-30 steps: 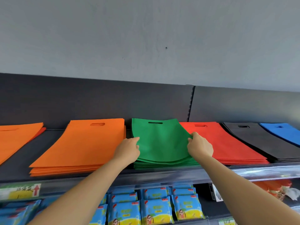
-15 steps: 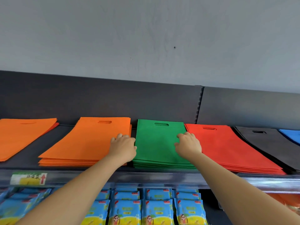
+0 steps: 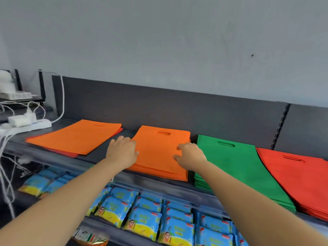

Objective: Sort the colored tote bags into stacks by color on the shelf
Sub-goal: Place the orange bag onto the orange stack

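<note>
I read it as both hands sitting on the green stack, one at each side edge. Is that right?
Not quite. The head view shows the left hand and the right hand at the side edges of the middle orange stack, not the green one. The green stack lies next to it on the right.
</note>
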Demonstrator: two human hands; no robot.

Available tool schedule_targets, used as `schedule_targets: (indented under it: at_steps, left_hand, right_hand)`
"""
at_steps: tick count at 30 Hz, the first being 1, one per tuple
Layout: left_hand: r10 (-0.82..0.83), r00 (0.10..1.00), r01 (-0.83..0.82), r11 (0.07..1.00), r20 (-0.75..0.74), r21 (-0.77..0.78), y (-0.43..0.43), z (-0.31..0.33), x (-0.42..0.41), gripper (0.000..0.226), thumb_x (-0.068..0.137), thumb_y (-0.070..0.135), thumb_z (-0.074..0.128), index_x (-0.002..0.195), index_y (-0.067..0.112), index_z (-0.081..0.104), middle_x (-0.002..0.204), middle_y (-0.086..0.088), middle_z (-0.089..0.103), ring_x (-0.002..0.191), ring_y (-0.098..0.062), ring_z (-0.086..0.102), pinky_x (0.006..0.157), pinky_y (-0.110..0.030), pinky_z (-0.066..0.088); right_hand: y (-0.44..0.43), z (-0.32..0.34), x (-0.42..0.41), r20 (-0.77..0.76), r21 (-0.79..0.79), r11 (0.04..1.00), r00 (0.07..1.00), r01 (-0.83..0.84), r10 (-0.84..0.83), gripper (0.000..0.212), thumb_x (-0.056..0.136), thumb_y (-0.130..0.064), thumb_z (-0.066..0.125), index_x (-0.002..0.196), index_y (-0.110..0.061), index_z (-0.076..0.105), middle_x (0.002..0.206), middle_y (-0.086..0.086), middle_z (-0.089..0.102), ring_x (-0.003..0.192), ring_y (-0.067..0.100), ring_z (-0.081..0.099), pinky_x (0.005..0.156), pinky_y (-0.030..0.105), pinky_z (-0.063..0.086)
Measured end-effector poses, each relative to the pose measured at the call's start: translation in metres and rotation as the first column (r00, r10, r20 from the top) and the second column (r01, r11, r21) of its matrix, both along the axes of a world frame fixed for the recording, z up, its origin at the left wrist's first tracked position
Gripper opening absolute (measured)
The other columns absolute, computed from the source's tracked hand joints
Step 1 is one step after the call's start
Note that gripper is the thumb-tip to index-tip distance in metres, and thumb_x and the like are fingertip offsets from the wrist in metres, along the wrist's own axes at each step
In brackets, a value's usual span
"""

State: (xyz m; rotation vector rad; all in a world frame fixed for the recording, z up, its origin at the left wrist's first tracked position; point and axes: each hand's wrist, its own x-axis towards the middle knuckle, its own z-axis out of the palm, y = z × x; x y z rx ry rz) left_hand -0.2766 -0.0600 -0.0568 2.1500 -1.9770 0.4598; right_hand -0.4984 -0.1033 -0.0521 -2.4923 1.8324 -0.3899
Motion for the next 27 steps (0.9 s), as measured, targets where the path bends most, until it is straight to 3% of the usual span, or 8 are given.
schedule_targets:
  at_steps: [4,8,13,18,22,27]
  left_hand:
    - [0.072,0.997,-0.072,0.997,-0.036,0.0,0.009,-0.001,0.05,0.04,0.097,0.043,0.043,0.128,0.019,0.053,0.128,-0.001,0.055,0.123,-0.023,0.043,0.096,-0.038,0.037]
    - [0.137,0.99,-0.137,0.991,-0.042,0.005,0.013,-0.003,0.106,0.034,0.098,0.039,0.042,0.119,0.017,0.058,0.122,-0.004,0.058,0.119,-0.026,0.044,0.095,-0.04,0.039]
    - [0.179,0.984,-0.178,0.984,-0.024,0.024,0.009,-0.004,0.178,0.035,0.098,0.034,0.041,0.125,0.018,0.058,0.125,-0.004,0.057,0.121,-0.025,0.044,0.094,-0.04,0.038]
    - [0.166,0.986,-0.164,0.985,-0.029,0.061,0.002,-0.006,0.242,0.036,0.099,0.032,0.042,0.128,0.018,0.056,0.13,-0.005,0.056,0.125,-0.026,0.042,0.099,-0.041,0.037]
    - [0.119,0.993,-0.117,0.989,-0.017,0.09,-0.007,-0.013,0.279,0.033,0.099,0.031,0.042,0.124,0.017,0.059,0.123,-0.005,0.059,0.12,-0.026,0.046,0.096,-0.04,0.04]
    - [0.078,0.996,-0.072,0.99,-0.046,0.119,-0.02,-0.02,0.302,0.032,0.1,0.031,0.04,0.122,0.019,0.06,0.12,-0.003,0.06,0.116,-0.025,0.048,0.092,-0.038,0.039]
  right_hand:
    - [-0.002,0.004,0.061,-0.002,0.008,0.992,0.992,-0.122,0.122,0.048,0.097,-0.04,0.046,0.138,-0.015,0.047,0.138,0.01,0.045,0.129,0.029,0.039,0.101,0.042,0.042]
    - [-0.004,0.002,0.125,-0.006,0.042,0.975,0.976,-0.218,0.218,0.047,0.097,-0.04,0.047,0.136,-0.014,0.049,0.138,0.01,0.046,0.131,0.028,0.037,0.104,0.042,0.039]
    - [-0.008,-0.003,0.199,0.016,0.064,0.959,0.961,-0.277,0.276,0.044,0.096,-0.042,0.048,0.13,-0.014,0.053,0.132,0.01,0.053,0.123,0.027,0.046,0.096,0.041,0.045]
    - [-0.011,-0.008,0.26,0.011,0.118,0.931,0.937,-0.347,0.348,0.053,0.092,-0.046,0.055,0.137,-0.019,0.048,0.141,0.006,0.048,0.132,0.027,0.04,0.104,0.043,0.041]
    - [-0.017,-0.017,0.295,0.006,0.195,0.918,0.936,-0.346,0.352,0.059,0.087,-0.044,0.064,0.139,-0.023,0.046,0.143,0.004,0.047,0.133,0.025,0.04,0.104,0.044,0.041]
    - [-0.027,-0.016,0.314,0.031,0.235,0.9,0.928,-0.367,0.371,0.053,0.091,-0.044,0.059,0.139,-0.025,0.047,0.144,-0.001,0.046,0.131,0.023,0.043,0.106,0.04,0.039]
